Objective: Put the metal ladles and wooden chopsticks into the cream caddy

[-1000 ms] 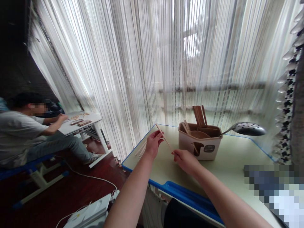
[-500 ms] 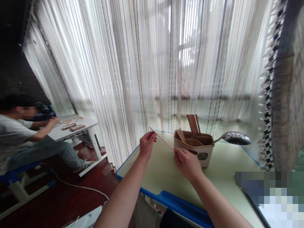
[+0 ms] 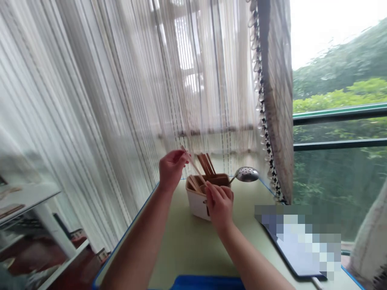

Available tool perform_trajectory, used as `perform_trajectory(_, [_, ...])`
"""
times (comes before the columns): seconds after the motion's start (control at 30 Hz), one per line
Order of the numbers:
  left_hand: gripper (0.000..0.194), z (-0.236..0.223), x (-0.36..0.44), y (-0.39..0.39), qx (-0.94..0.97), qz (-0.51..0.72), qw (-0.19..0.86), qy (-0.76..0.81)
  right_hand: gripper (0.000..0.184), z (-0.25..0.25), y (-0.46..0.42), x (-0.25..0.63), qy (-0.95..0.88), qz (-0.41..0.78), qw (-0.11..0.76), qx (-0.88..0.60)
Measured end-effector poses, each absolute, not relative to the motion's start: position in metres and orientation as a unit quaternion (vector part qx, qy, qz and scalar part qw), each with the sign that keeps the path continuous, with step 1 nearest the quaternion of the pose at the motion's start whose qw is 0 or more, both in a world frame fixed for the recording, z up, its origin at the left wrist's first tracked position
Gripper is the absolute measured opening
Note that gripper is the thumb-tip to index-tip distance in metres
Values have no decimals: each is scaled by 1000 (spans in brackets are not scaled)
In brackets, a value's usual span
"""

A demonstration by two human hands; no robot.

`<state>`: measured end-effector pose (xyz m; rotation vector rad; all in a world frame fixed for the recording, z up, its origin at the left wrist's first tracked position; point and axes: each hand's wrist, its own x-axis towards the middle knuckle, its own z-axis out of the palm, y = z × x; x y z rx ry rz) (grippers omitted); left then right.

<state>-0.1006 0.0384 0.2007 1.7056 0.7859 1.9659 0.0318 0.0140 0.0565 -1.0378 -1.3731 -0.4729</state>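
Observation:
A thin wooden chopstick slants between my two hands above the desk. My left hand pinches its upper end. My right hand grips its lower end right at the front rim of a beige utensil holder. The holder stands on the pale green desk and has several brown chopsticks upright in it. A metal skimmer ladle sticks out of the holder to the right.
Sheer striped curtains hang behind the desk, and a heavier fringed curtain hangs at the right beside a window with green trees. A flat dark device, partly blurred, lies on the desk at right. A white table shows at far left.
The view has swung right, so the seated person at left is gone and the window shows. Both hands carried the chopstick toward the holder; my right hand is now at its rim.

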Motion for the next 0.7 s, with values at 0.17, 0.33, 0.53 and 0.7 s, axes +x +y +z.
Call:
perform_trajectory(0.17, [21,211,-87,43,616,713,139,304,31,60,19,36,-599,-186,621,-471])
perform_trajectory(0.33, [17,198,-88,54,625,694,168,314,19,59,21,35,-593,-182,615,-487])
perform_trajectory(0.53, [18,196,-92,56,668,646,188,317,17,61,17,31,-596,-171,606,-499])
perform_trajectory(0.7, [22,200,-102,55,715,584,229,310,12,61,18,30,-604,-147,605,-498])
